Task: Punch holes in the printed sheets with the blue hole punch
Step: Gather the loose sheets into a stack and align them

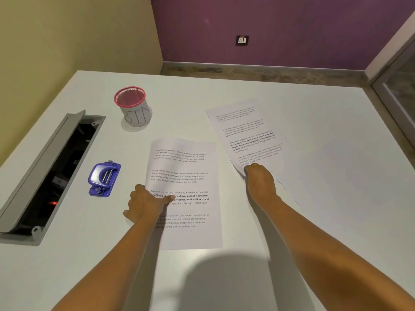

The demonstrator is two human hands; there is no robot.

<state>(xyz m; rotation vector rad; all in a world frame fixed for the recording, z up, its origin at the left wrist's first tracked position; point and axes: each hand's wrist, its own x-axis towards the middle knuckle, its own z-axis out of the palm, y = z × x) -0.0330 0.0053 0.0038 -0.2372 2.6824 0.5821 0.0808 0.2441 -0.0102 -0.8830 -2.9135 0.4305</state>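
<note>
- The blue hole punch [104, 178] is sitting untouched on the white table [325, 135] at the left of the frame, just beside the open grey cable tray [45, 173] and apart from both sheets.
- The centre printed sheet [190, 176] is lying flat in the middle of the frame, its long edges running roughly up and down the picture.
- The left hand [146, 204] is resting palm-down on that sheet's left edge, fingers spread and the thumb pointing right across the print; its grip is open, pressing on the paper rather than closing around it.
- The second printed sheet [247, 135] is lying to the upper right of the first, tilted at an angle.
- The right hand [260, 182] is sitting at this sheet's lower corner, fingers curled down onto it; whether the grip is pinching the paper or only pressing on it, I cannot tell. A gold ring [254, 164] is showing on one finger.
- A red-rimmed mesh cup [133, 106] marked "BIN" is standing upright in the upper left, well apart from the sheets.
</note>
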